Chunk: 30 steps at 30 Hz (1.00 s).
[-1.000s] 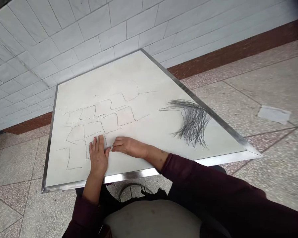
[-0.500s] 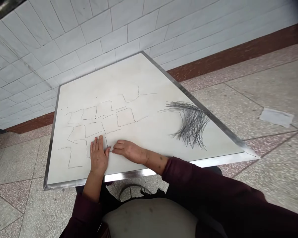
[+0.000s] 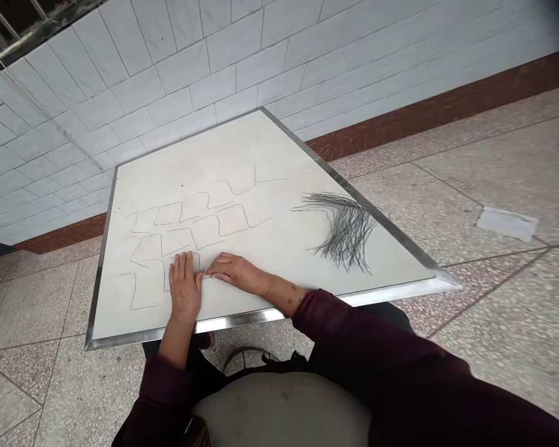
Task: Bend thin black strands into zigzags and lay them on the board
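My left hand (image 3: 185, 293) lies flat on the white tabletop (image 3: 168, 161), fingers stretched forward, pressing over a thin dark bent wire (image 3: 199, 261). Part of that wire is hidden beneath the palm. Just to the right, my right hand (image 3: 237, 273) pinches the wire's end low at the surface; its fingertips partly cover it. Several similar bent wires (image 3: 219, 225) lie in staggered rows beyond and to the left of my hands. A dense heap of thin dark wires (image 3: 349, 236) sits on the right part of the table.
A metal edging (image 3: 246, 319) runs round the table, which stands by a white tiled wall (image 3: 214, 81). Speckled floor surrounds it, with a pale sheet (image 3: 507, 223) lying at the right. Part of a round stool frame (image 3: 242, 355) shows below the near edge.
The view has shifted slightly, bringing the table's right corner a little leftward. My left hand stays flat and my right hand keeps its pinch, both nearly unmoved on the table.
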### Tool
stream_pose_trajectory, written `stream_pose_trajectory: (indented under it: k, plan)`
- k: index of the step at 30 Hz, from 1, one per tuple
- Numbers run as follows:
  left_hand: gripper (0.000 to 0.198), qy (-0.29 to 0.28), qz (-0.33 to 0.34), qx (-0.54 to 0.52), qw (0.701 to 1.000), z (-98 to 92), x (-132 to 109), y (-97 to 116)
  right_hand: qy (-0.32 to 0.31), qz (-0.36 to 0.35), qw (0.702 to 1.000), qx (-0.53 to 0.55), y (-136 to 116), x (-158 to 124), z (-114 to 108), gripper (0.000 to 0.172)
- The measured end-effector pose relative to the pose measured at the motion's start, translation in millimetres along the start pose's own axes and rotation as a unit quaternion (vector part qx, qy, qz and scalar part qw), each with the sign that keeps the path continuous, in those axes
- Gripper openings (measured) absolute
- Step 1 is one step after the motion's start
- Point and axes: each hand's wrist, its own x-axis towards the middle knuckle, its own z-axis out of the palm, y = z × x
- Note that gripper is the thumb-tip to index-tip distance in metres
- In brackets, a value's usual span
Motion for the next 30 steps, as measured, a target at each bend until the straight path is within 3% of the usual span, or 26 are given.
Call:
stream_pose_trajectory:
  k: [4, 7, 11, 15, 20, 22, 25, 30]
  plan:
    - [0.051, 0.025, -0.007, -0.018, 0.999, 0.5, 0, 0, 0.049, 0.097, 0.993, 0.052, 2, 1, -5, 0.031]
    - [0.049, 0.051, -0.011, -0.039, 0.998, -1.9, 0, 0, 0.111, 0.193, 0.97, 0.101, 5, 2, -9, 0.034]
    - [0.045, 0.1, -0.041, -0.067, 0.992, -8.7, -3, 0, 0.129, 0.239, 0.954, 0.129, 10, 3, -11, 0.035]
    - [0.04, 0.144, -0.075, -0.095, 0.982, -15.4, -9, -3, 0.105, 0.209, 0.968, 0.095, 8, 3, -12, 0.033]
    - [0.038, 0.152, -0.121, -0.193, 0.962, -23.9, -20, -1, 0.01, 0.038, 0.998, -0.055, -4, 1, -6, 0.029]
    - [0.039, 0.152, -0.173, -0.288, 0.93, -28.7, -24, 4, -0.024, -0.005, 0.993, -0.117, -9, -1, 1, 0.027]
    - [0.041, 0.135, -0.259, -0.443, 0.848, -37.2, -30, 11, -0.044, -0.018, 0.981, -0.186, -15, -3, 14, 0.023]
    - [0.043, 0.07, -0.344, -0.603, 0.716, -51.4, -41, 19, 0.021, -0.029, 0.981, -0.191, -28, -5, 19, 0.024]
